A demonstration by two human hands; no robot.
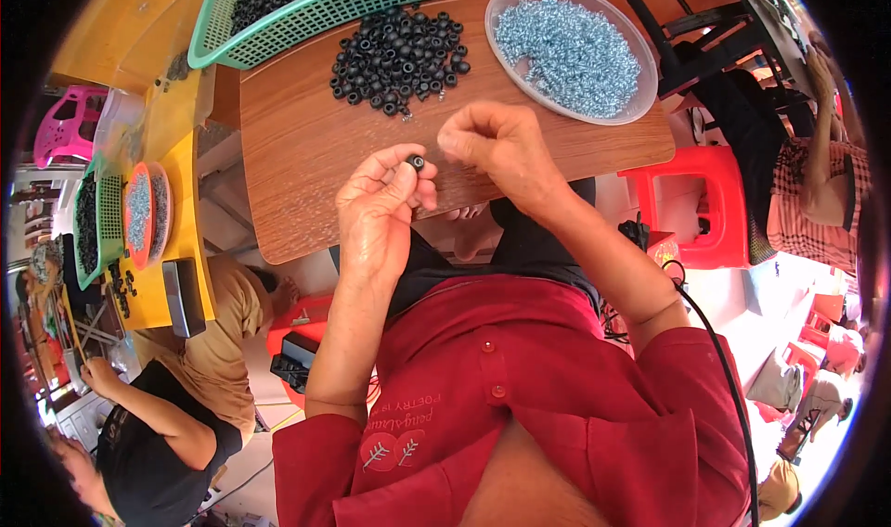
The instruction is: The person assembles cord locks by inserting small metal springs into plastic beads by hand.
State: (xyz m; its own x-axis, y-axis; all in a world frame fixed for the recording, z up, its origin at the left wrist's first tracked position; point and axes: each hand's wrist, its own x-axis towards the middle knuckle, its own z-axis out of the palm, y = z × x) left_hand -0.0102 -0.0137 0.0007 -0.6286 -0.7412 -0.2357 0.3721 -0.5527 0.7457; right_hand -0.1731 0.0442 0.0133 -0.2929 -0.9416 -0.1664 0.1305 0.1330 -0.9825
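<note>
Pinches one black bead (415,162) between thumb and fingertips of the left grip (376,193), above the near part of a brown wood-grain bench (306,147). Looks small, dark and thick-walled, with its round hole turned to the camera. Curls the right grip (501,151) just beside, with thumb and forefinger drawn close together; cannot tell whether grasping anything.

Carries beyond, on the bench, a loose heap of black beads (394,58), wide-holed and dull-sheened, with a few tiny clear bits at its near edge. Holds to the right, in a round translucent tray (640,109), a mass of glassy pale-blue beads (571,58); to the left, more black ones in a green mesh basket (316,31).

Shows pale lettering and two leaf-marked hearts (394,450) on the wearer's dark red shirt (520,341). Opens outward to a red plastic stool (691,202) at right; at left, to a yellow bench (181,193) with an orange-rimmed tray (131,239), a co-worker (158,443) in black and a pink chair (67,128).
</note>
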